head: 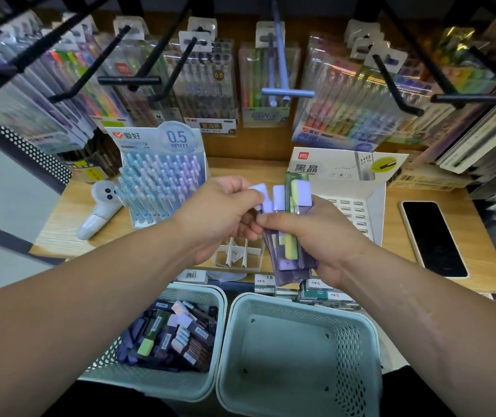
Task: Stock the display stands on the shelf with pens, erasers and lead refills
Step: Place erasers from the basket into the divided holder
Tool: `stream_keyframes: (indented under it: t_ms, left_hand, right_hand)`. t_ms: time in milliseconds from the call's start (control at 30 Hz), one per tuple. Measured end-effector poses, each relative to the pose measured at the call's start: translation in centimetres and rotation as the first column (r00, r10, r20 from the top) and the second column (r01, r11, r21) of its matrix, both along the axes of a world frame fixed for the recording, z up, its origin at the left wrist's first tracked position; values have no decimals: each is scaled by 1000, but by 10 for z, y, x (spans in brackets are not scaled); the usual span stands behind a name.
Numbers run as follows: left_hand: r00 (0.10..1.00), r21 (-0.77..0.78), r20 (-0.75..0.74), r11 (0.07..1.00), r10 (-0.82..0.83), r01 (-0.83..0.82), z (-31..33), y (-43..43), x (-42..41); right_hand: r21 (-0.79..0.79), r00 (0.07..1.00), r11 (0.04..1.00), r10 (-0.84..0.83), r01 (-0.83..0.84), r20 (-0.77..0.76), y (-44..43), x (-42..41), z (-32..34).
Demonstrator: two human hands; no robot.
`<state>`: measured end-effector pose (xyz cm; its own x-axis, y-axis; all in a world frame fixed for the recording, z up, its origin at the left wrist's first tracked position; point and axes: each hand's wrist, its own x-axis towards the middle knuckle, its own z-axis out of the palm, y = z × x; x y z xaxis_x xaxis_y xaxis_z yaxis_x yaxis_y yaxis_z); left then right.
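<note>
Head view: wooden shelf (397,227) at a stationery wall, seen from above. My right hand (319,239) grips a bundle of lead refill cases (290,236), lavender and green, held upright over the shelf's front edge. My left hand (219,215) pinches the lavender top of one case (259,191) at the bundle's left side, fingers curled. A small white divided stand (237,257) sits on the shelf just below both hands. Behind the right hand stands the white slotted refill display (355,203); to the left, the pen display marked 0.5 mm (162,176), full of blue pens. A white rounded device (102,206) lies beside the pen display; a dark phone (434,239) lies flat at far right. Packs of pens (207,85) hang from black hooks along the back. Below the shelf edge, the left basket (150,383) holds more refill cases; a second basket (300,305) sits just beside it.
</note>
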<state>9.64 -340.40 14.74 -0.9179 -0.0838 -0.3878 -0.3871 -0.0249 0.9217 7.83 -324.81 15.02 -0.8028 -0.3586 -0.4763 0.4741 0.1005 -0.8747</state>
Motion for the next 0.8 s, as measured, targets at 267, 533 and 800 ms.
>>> stream_keyframes:
  t_ms: [267,533,800]
  left_hand:
    - [996,49,-50,996,-68,70,4,-2,-1]
    - [985,403,-97,899,-145,172,10,-6,0]
    - [973,295,-154,932,-170,209,3,-17,-4]
  right_hand:
    - [-62,996,996,-60,64,66,-2,2,6]
    - [-222,984,975,35,4,174,4,0,15]
    - [-111,972,982,-131,155,194,6,-4,8]
